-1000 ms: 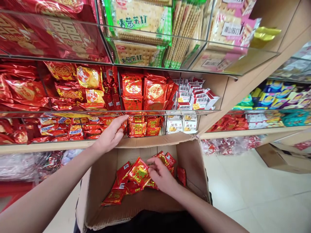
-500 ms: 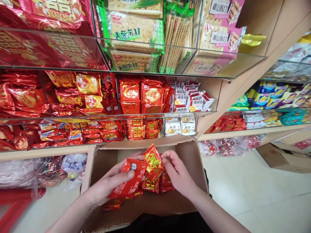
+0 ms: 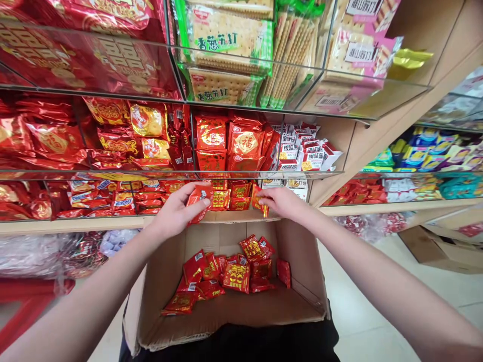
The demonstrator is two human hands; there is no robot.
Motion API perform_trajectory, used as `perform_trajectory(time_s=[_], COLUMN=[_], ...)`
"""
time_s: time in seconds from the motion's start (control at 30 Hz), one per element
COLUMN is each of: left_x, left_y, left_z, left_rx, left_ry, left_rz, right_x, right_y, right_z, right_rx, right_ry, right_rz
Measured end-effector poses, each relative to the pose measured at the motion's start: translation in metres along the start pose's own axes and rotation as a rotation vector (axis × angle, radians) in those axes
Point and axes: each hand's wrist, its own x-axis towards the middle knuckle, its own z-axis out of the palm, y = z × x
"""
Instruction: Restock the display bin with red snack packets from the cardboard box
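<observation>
My left hand (image 3: 181,208) is closed around a red snack packet (image 3: 198,201), thumb across its front, just before the lowest shelf. Opposite it, my right hand (image 3: 281,201) pinches a red and gold snack packet (image 3: 259,202) by its edge at the same shelf. Between the two hands stand rows of matching red and gold packets (image 3: 220,199) in a shelf compartment. Below them, an open cardboard box (image 3: 302,241) holds several loose red packets (image 3: 236,277) on its bottom.
White cracker packets (image 3: 298,190) stand beside the red ones, partly behind my right hand. A clear shelf front (image 3: 234,174) runs just above my hands. Large cracker packs (image 3: 230,37) fill the upper shelf. Another cardboard box (image 3: 441,246) sits on the floor at right.
Both hands have risen from over the box to the lowest shelf and moved apart, each with a packet. The packets in the box are now uncovered. The view has shifted slightly.
</observation>
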Motion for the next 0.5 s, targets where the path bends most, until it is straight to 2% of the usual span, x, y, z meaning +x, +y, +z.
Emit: perform_trajectory(time_s=[0.07,0.17,0.23,0.37,0.5], left_x=[0.006,0.010,0.011,0.013,0.013], left_y=[0.000,-0.001,-0.006,-0.022,-0.031], left_z=[0.002,0.008,0.013,0.021,0.026], left_rx=[0.091,0.214,0.285,0.333,0.359], left_ry=[0.008,0.105,0.112,0.100,0.081], left_rz=[0.074,0.264,0.367,0.404,0.413], right_x=[0.017,0.035,0.042,0.053,0.062], right_y=[0.002,0.002,0.002,0.006,0.008], right_z=[0.006,0.022,0.034,0.050,0.052], right_rx=[-0.109,-0.226,-0.261,-0.324,-0.404], right_ry=[-0.081,-0.202,-0.237,-0.246,-0.239], right_rz=[-0.007,0.007,0.021,0.029,0.010])
